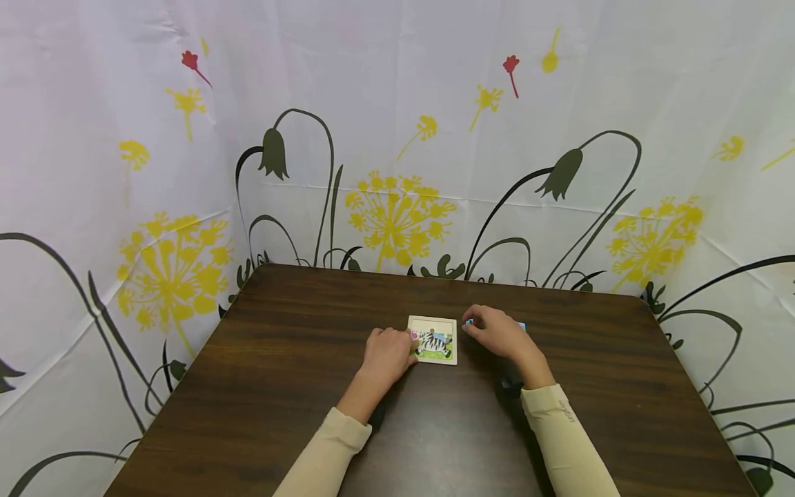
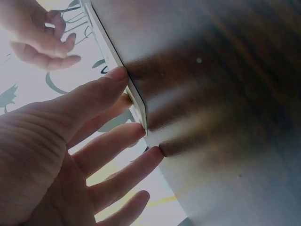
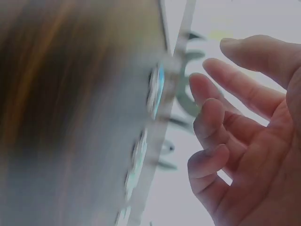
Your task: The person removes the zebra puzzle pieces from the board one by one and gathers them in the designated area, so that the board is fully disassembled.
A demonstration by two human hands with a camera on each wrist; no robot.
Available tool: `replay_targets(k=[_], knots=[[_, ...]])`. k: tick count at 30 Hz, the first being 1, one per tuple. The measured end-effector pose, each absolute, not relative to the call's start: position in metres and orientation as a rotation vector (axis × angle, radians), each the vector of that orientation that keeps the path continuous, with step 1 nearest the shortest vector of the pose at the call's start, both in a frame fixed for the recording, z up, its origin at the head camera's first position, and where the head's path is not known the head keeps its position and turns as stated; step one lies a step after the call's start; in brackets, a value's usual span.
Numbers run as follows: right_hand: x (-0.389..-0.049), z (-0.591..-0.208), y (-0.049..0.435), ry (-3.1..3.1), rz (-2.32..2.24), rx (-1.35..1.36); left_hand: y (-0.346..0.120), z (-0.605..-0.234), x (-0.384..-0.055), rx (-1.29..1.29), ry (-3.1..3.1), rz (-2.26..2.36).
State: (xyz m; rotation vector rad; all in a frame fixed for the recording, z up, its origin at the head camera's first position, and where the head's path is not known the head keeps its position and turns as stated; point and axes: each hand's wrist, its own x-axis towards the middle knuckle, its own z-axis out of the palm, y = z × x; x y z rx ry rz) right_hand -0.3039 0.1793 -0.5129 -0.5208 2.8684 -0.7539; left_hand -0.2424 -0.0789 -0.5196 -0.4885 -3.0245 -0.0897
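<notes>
A square wooden puzzle board (image 1: 433, 319) with a zebra picture lies flat on the table. My left hand (image 1: 388, 353) holds the board at its left side; the thumb (image 2: 117, 75) lies against its near edge and the other fingers spread around the corner. To the right of the board, my right hand (image 1: 497, 331) hovers with loosely bent fingers and nothing between them. By its fingertips is a small blue puzzle piece (image 1: 468, 322). The right wrist view shows a blurred, blue-edged puzzle piece (image 3: 157, 92) and another piece (image 3: 136, 162) lying on the table.
The dark wooden table (image 1: 279, 359) reaches back to a white curtain (image 1: 373, 83) printed with flowers. More of a blue piece (image 1: 522, 325) shows behind my right hand. Part of a further piece (image 3: 123, 216) appears at the lower edge of the right wrist view.
</notes>
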Motion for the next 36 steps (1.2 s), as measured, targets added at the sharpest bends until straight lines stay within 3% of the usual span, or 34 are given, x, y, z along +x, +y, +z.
replay_targets(k=[17, 36], knots=[[-0.311, -0.527, 0.095, 2.7, -0.733, -0.739, -0.079, -0.517, -0.245, -0.494, -3.03, -0.083], [-0.312, -0.542, 0.089, 2.621, -0.881, -0.783, -0.079, -0.515, -0.244, -0.513, -2.994, -0.037]])
